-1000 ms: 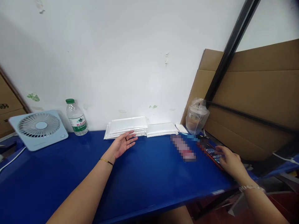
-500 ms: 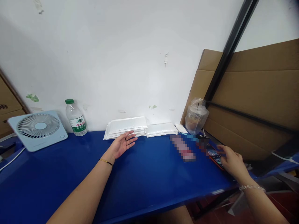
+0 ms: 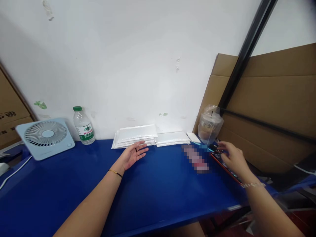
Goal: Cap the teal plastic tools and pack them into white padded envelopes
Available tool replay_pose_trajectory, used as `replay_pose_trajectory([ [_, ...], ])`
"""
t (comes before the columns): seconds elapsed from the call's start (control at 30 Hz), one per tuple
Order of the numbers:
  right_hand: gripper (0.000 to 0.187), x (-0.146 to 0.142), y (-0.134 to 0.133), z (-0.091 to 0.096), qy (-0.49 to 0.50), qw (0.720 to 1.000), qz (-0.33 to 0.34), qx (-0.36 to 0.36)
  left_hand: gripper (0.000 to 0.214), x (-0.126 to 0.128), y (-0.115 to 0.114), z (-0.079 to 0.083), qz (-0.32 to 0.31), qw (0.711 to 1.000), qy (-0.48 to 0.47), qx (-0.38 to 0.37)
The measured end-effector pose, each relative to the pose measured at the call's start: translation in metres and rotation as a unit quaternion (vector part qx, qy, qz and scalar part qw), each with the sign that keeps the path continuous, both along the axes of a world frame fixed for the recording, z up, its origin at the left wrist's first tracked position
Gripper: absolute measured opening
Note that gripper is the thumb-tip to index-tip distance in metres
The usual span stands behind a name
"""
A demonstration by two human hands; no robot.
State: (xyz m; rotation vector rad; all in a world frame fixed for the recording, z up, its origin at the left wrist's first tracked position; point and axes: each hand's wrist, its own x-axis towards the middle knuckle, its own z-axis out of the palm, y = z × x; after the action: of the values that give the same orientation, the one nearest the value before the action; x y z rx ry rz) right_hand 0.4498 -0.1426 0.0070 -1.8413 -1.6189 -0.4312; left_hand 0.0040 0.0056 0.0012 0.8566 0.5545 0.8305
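Note:
My left hand [image 3: 132, 154] rests palm up on the blue table [image 3: 153, 191], fingers spread, just in front of a stack of white padded envelopes [image 3: 135, 135]. It holds nothing. My right hand [image 3: 233, 158] lies over a red-cased phone [image 3: 225, 166] at the table's right edge, fingers stretched onto the far end of its screen. A blurred pinkish object [image 3: 196, 158] lies on the table just left of the phone.
A light blue desk fan [image 3: 45, 136] and a water bottle [image 3: 84, 125] stand at the back left against the white wall. A bagged plastic drink cup [image 3: 209, 125] stands by the leaning cardboard sheets [image 3: 271, 108]. A black metal post [image 3: 244, 54] rises on the right.
My right hand has slid forward along the phone towards the drink cup. My left hand has stayed in place. The view has shifted slightly.

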Motion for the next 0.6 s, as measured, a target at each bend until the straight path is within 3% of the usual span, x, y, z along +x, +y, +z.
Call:
replay_pose_trajectory([
  [0.1,0.041,-0.028,0.036,0.015,-0.001,0.998,0.055,-0.012,0.037,0.0,0.001,-0.002,0.001,1.0,0.0,0.005],
  [0.23,0.039,-0.053,0.082,0.019,-0.014,0.994,0.1,-0.034,0.038,0.001,0.0,-0.004,-0.013,1.0,0.004,0.009],
  [0.47,0.066,-0.076,0.158,0.006,-0.145,0.954,0.103,-0.242,0.037,0.004,-0.007,-0.003,-0.022,0.999,0.016,0.018],
  [0.6,0.04,-0.081,0.174,0.009,-0.156,0.949,0.094,-0.258,0.036,0.005,-0.01,-0.002,-0.025,0.999,0.028,0.03],
])
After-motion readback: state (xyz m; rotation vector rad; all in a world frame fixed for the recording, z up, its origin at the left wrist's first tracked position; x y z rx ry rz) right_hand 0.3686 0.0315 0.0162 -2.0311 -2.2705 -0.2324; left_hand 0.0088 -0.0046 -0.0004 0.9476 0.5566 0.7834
